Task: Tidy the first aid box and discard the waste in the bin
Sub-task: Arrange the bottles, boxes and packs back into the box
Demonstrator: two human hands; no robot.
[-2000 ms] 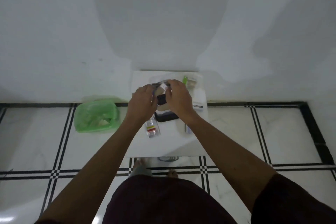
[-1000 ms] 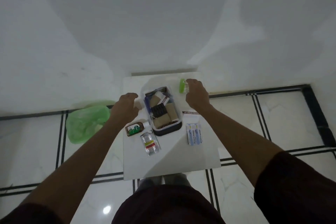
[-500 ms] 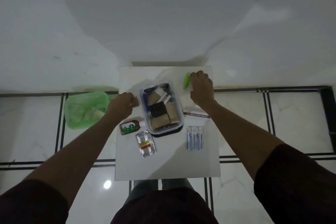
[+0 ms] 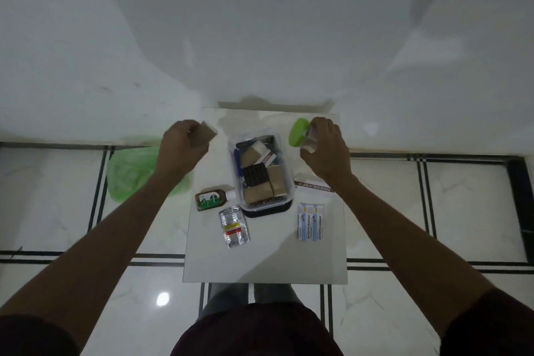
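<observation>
The clear first aid box (image 4: pixel 284 182) stands open in the middle of the small white table (image 4: pixel 265 263), filled with brown packets, a dark strip and a white carton. My left hand (image 4: pixel 180 147) is raised at the table's far left corner, gripping a brown packet (image 4: pixel 203 133). My right hand (image 4: pixel 325 150) is at the far right of the box, closed around a clear jar with a green lid (image 4: pixel 299 132). The green bin bag (image 4: pixel 130 170) sits on the floor to the left of the table.
On the table lie a brown antiseptic bottle (image 4: pixel 212 199), a silver pill blister strip (image 4: pixel 234 225), two antiseptic bandage boxes (image 4: pixel 310 221) and an ointment carton (image 4: pixel 312 185). A white wall rises right behind the table. Tiled floor surrounds it.
Both hands left the box and moved apart. My left hand has lifted a brown packet up toward the far left corner; my right hand has picked up the green-lidded jar.
</observation>
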